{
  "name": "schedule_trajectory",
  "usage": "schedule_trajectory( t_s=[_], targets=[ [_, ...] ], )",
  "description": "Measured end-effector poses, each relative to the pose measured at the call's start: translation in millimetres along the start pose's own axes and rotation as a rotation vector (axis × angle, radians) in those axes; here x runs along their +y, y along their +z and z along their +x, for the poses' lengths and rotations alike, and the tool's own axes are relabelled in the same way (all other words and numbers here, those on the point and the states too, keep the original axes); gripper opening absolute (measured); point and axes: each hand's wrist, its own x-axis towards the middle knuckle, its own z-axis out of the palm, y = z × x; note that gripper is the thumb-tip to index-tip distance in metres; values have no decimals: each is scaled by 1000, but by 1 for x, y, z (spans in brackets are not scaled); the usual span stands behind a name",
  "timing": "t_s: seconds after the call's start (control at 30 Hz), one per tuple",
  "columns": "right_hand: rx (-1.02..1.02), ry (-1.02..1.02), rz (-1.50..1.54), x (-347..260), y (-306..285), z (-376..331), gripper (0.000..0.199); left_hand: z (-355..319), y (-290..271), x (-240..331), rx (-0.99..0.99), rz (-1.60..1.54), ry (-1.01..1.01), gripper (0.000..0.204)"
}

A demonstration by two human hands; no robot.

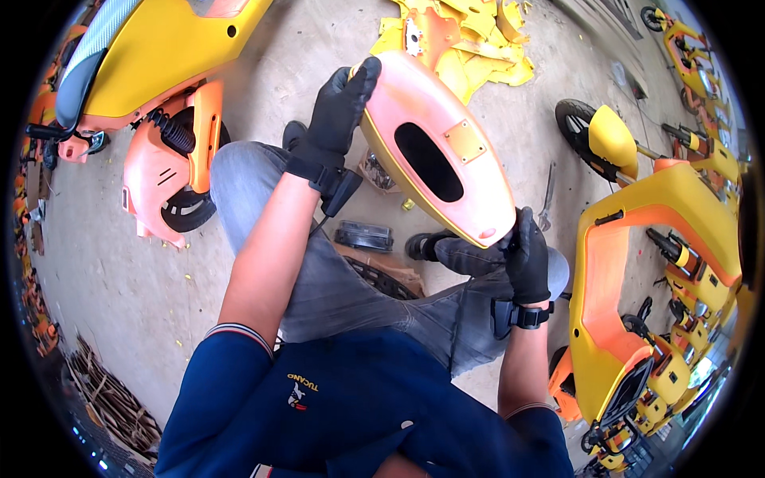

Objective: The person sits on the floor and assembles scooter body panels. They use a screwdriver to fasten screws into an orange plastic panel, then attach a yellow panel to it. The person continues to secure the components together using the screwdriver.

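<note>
A long oval scooter panel point(410, 95) hangs tilted over my knees. Its upward face is pinkish orange, with a yellow rim, a dark oval opening in the middle and a small square plate with holes. My left hand point(339, 111), in a black glove, is closed on the panel's far left end. At the near right end my right hand point(526, 256), gloved too, grips the tip; some of its fingers are hidden by the panel. Beneath the panel, a box of small parts point(377, 171) is partly covered.
Yellow panels point(486, 48) are piled on the floor ahead. A yellow scooter point(163, 68) stands at left, another point(665, 215) at right. A wrench point(548, 197) lies right of the panel. A black part point(363, 236) sits between my legs; a bundle of sticks point(115, 394) lies lower left.
</note>
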Motion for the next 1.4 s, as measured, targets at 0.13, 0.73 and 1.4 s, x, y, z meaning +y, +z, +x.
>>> schedule_trajectory(
  t_s=[0.13,0.73,1.4],
  targets=[
    [30,-127,-214,-23,15,0,45,4,-10,-8,28,-43,-50,36],
    [-270,87,-15,-40,36,5,58,2,-14,-24,-27,-107,-56,28],
    [-327,253,-132,-27,20,18,26,-6,-5,-29,-278,-38,-113,29]
  ],
)
